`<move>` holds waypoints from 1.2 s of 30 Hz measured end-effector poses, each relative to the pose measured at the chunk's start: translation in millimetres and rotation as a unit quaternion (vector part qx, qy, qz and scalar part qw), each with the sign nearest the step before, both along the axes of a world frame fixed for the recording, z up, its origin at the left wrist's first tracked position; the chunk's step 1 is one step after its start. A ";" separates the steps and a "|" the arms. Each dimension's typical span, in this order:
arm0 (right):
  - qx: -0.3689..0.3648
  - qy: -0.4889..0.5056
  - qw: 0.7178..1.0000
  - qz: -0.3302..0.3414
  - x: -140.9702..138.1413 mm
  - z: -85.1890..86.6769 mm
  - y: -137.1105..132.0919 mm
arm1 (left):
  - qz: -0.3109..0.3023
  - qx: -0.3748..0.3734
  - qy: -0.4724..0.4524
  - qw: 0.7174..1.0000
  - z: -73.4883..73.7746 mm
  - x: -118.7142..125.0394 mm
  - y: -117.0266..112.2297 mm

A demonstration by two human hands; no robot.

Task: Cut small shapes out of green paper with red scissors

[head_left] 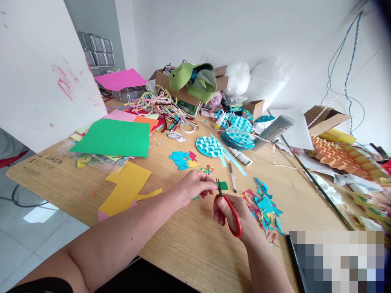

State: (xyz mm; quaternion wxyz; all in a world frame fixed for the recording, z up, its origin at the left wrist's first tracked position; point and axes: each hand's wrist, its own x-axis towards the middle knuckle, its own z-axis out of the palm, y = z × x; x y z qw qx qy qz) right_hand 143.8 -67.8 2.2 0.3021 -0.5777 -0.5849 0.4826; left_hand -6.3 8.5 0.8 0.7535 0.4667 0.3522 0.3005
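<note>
My right hand (227, 211) grips a pair of scissors (234, 221) with red handles; the slim blades point away from me, slightly parted. Close to their tips, my left hand (200, 187) is closed in a pinch at the edge of a small green paper piece (224, 186). The blades cross in front of that piece, and the exact pinch is hard to see. Tiny green bits (196, 198) lie below the left fingers. Beyond it are colourful paper scraps (208, 169) and a blue paper fish (180, 160). A pen (232, 177) lies past the right hand.
Blue and red offcuts (269, 205) spread to the right. Yellow paper (126, 189) and a green sheet (114, 137) lie left. A glue bottle (242, 157) rests beside a blue scalloped disc (209, 146). Farther back stands a cardboard box (160, 81). A long green stick (324, 191) crosses the right side.
</note>
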 end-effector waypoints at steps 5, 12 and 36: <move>-0.006 0.001 1.000 -0.008 0.2 0.3 -0.8 | -0.011 0.002 -0.006 1.000 -1.0 -0.3 0.2; -0.004 0.001 1.000 -0.004 0.6 -0.4 -1.2 | -0.011 0.001 -0.003 1.000 -1.1 -0.1 1.3; -0.005 -0.007 1.000 -0.007 0.1 -0.3 -0.3 | -0.003 -0.003 -0.002 1.000 -2.2 0.5 0.9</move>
